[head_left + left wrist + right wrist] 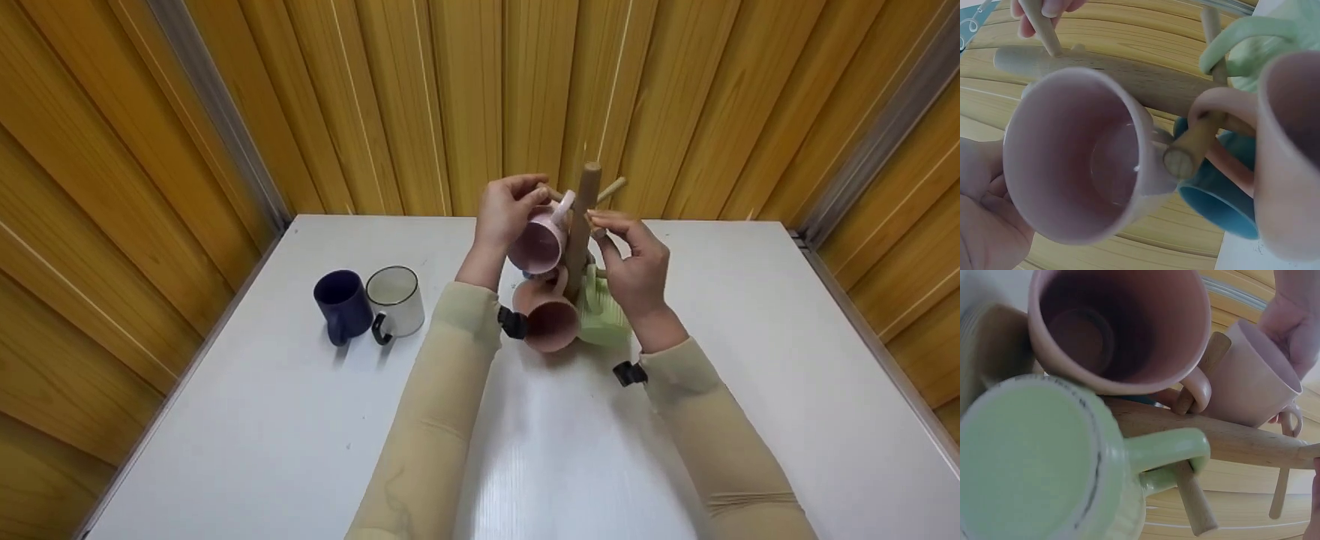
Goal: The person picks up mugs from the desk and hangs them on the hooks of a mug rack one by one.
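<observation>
A wooden mug tree (581, 247) stands toward the back of the table, hung with several mugs. At its upper left, my left hand (504, 214) pinches the end of a peg between thumb and forefinger. A pale pink mug (537, 241) hangs by its handle on that peg, its body against the hand. My right hand (637, 262) pinches another peg (1039, 22) on the near right side. Lower down hang a darker pink mug (547, 322), a light green mug (1033, 455) and a blue mug (1219, 197), the last mostly hidden in the head view.
Left of the mug tree, a dark blue mug (343, 304) and a white mug (405, 307) with a black rim and handle stand close together on the white table (285, 435). Yellow wood-patterned panels (465, 105) rise behind the table.
</observation>
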